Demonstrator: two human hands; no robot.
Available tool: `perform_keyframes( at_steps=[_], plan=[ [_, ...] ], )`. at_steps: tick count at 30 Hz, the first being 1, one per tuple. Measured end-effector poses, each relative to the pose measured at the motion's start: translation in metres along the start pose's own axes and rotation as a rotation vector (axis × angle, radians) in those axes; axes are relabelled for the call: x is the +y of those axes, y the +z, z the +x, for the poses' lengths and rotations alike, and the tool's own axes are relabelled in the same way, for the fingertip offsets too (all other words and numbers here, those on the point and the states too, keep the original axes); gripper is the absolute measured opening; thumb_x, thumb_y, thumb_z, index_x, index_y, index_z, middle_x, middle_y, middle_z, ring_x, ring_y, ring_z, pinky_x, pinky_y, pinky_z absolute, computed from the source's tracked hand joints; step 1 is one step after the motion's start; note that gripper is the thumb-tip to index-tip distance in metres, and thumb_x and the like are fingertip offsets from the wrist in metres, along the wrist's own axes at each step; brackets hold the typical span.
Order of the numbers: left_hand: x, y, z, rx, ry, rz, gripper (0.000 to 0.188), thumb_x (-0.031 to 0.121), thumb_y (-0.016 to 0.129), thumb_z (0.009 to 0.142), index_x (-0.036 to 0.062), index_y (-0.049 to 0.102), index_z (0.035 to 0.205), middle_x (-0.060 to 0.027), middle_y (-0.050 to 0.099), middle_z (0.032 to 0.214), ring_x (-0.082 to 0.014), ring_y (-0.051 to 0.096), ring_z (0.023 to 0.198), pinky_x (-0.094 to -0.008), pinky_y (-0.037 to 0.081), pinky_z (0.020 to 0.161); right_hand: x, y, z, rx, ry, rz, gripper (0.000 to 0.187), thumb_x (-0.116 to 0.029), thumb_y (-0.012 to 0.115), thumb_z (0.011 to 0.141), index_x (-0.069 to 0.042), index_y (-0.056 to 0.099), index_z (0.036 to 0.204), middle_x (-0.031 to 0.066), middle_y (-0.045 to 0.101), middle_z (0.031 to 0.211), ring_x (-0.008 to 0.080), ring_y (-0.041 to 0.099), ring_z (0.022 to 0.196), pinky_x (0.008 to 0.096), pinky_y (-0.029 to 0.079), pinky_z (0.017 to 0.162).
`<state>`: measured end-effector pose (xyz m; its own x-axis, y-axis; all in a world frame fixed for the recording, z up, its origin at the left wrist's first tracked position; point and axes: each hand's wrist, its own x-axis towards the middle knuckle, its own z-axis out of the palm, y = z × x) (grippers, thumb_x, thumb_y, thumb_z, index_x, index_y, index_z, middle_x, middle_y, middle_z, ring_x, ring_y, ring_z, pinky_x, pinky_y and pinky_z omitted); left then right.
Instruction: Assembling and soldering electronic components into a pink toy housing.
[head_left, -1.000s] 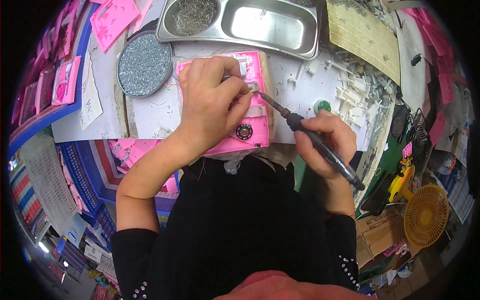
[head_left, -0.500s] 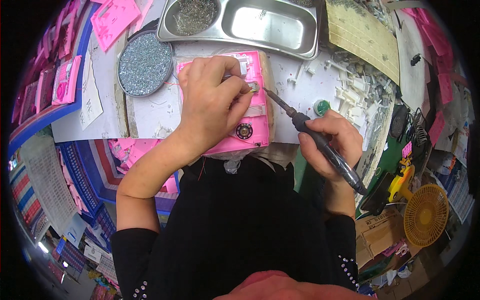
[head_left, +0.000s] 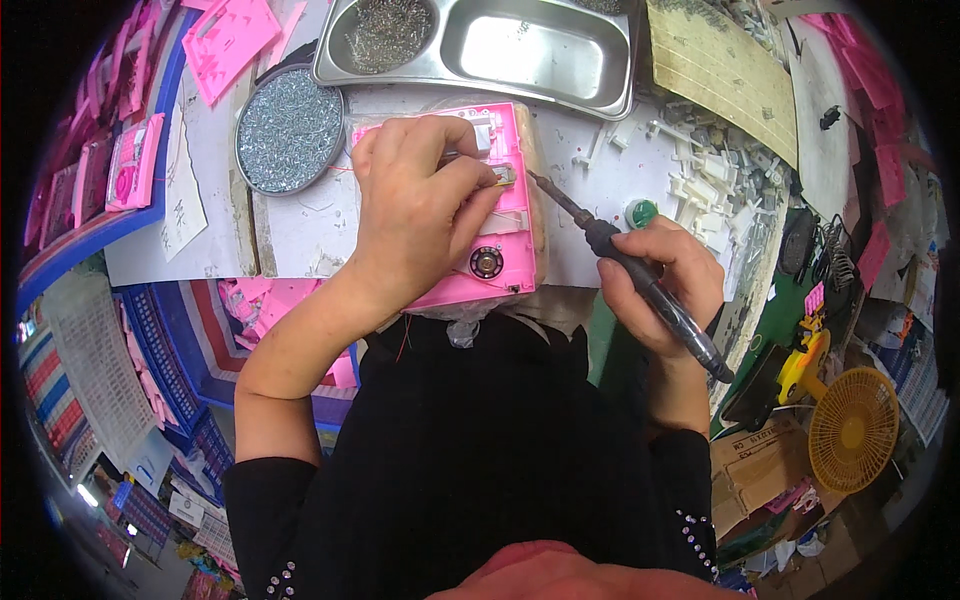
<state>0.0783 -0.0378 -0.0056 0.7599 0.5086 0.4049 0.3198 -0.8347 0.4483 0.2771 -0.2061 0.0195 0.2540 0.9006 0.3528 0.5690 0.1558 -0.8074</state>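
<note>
A pink plastic housing (head_left: pixel 455 292) lies open on a pad in front of me. Fitted in it are a round black speaker (head_left: pixel 487 262) and a small metal part (head_left: pixel 504 175). Over its left half, my left hand (head_left: pixel 415 205) rests with thumb and forefinger pinched at that metal part. Something small and yellowish shows at the fingertips, too fine to make out. In my right hand (head_left: pixel 668 285) is a black soldering iron (head_left: pixel 655 300), held like a pen. Its tip points left at the housing's right edge, close to the metal part; whether they touch, I cannot tell.
A round dish of small screws (head_left: pixel 290 130) stands at the left. Behind the housing is a steel compartment tray (head_left: pixel 475 80) with fine metal pieces. White plastic parts (head_left: pixel 705 195) and a small green-topped container (head_left: pixel 641 213) lie right. A yellow fan (head_left: pixel 852 430) stands lower right.
Very little differs: the view has shifted slightly. Both hands keep their places, the left pinched over the housing and the right holding the soldering iron near its edge.
</note>
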Motion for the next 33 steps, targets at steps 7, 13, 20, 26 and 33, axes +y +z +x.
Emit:
perform_keyframes(
  at_steps=[7,13,20,26,33],
  plan=[
    [0.001,-0.001,0.001,0.004,-0.004,-0.008,0.017,0.017,0.084,0.072,0.011,0.072,0.083,-0.0028,0.061,0.099,-0.0256,0.056,0.096,-0.0415,0.036,0.09,-0.003,0.003,0.003,-0.017,-0.032,0.013,0.026,0.0,0.083,0.072,-0.002,0.069,0.094,0.0071,0.063,0.068,0.0179,0.056,0.055,0.0293,0.042,0.05],
    [0.0,-0.001,0.001,-0.002,-0.002,-0.01,0.017,0.016,0.083,0.072,0.0106,0.072,0.083,-0.0032,0.061,0.099,-0.0257,0.056,0.095,-0.0412,0.036,0.088,-0.005,0.006,0.007,-0.045,-0.051,-0.018,0.027,0.0,0.083,0.071,-0.003,0.07,0.094,0.0068,0.064,0.069,0.0185,0.058,0.055,0.0293,0.043,0.05],
    [0.0,0.0,0.001,0.011,0.004,-0.008,0.017,0.016,0.083,0.072,0.0107,0.072,0.084,-0.0032,0.061,0.098,-0.0258,0.056,0.095,-0.041,0.036,0.088,-0.005,0.005,0.011,-0.09,-0.165,-0.068,0.027,0.001,0.084,0.068,-0.004,0.069,0.09,0.0055,0.06,0.067,0.0204,0.056,0.055,0.0308,0.043,0.05],
    [0.001,-0.001,0.001,-0.003,-0.008,-0.012,0.016,0.016,0.083,0.073,0.0107,0.072,0.084,-0.0029,0.061,0.098,-0.0258,0.055,0.095,-0.041,0.036,0.088,-0.002,0.004,0.01,-0.175,-0.244,-0.126,0.027,0.001,0.083,0.067,-0.003,0.07,0.09,0.0056,0.056,0.063,0.0216,0.052,0.052,0.0322,0.038,0.048],
    [0.0,0.0,0.001,0.004,-0.004,-0.017,0.016,0.015,0.083,0.072,0.0104,0.072,0.084,-0.0029,0.061,0.098,-0.0254,0.056,0.094,-0.0407,0.036,0.088,-0.009,-0.003,0.013,-0.127,-0.22,-0.083,0.027,0.003,0.082,0.067,-0.003,0.069,0.089,0.0058,0.055,0.062,0.0209,0.053,0.053,0.0314,0.041,0.048]
  ],
)
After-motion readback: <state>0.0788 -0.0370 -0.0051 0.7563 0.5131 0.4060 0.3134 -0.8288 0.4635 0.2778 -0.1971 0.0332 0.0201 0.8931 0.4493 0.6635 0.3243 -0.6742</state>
